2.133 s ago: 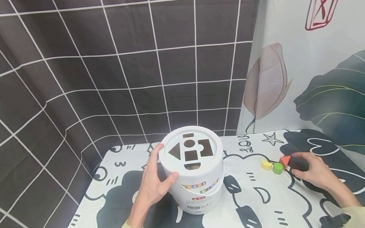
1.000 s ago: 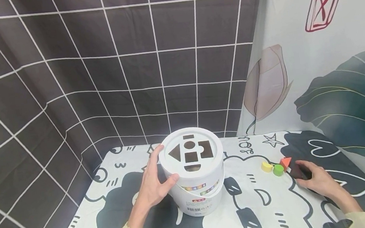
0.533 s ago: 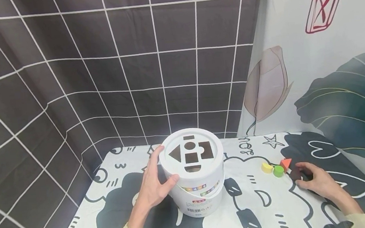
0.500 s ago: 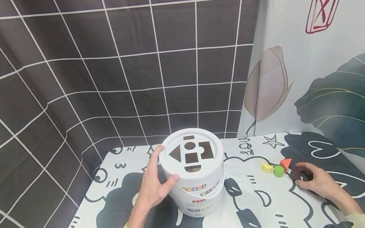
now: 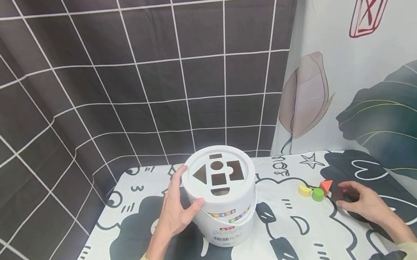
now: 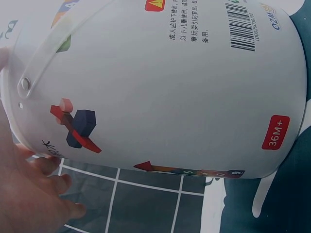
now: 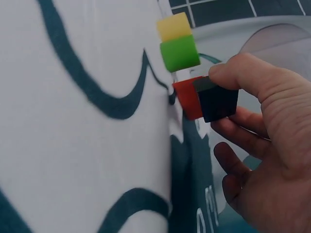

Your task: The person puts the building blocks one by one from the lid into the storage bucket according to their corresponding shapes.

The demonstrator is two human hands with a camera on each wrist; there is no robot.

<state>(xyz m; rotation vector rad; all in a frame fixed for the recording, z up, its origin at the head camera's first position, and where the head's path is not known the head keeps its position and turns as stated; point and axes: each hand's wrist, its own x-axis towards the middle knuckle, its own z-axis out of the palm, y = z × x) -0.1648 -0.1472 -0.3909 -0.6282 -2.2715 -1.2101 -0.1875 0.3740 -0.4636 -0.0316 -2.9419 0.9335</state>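
A white lidded bucket (image 5: 222, 213) stands upright, its lid (image 5: 201, 190) cut with several shaped holes. My left hand (image 5: 172, 208) grips the bucket's left side near the rim, thumb in front and fingers reaching round behind. In the left wrist view, fingertips (image 6: 60, 184) show past the bucket's edge. At the right, my right hand (image 5: 365, 204) pinches a small dark block (image 7: 218, 104) between thumb and fingers. Just left of that hand are a red triangular block (image 5: 326, 186), a green round block (image 5: 318, 194) and a yellow block (image 5: 304, 190).
A black-and-white patterned cloth (image 5: 260, 256) covers the table. Behind it hangs a dark grid-patterned curtain (image 5: 203, 75), with a white printed curtain (image 5: 339, 27) at the right. The bucket's thin white handle (image 5: 237, 222) hangs down its front.
My right hand has drawn slightly away from the red block, toward me and to the right, with the dark block. The left hand and bucket stay in place.
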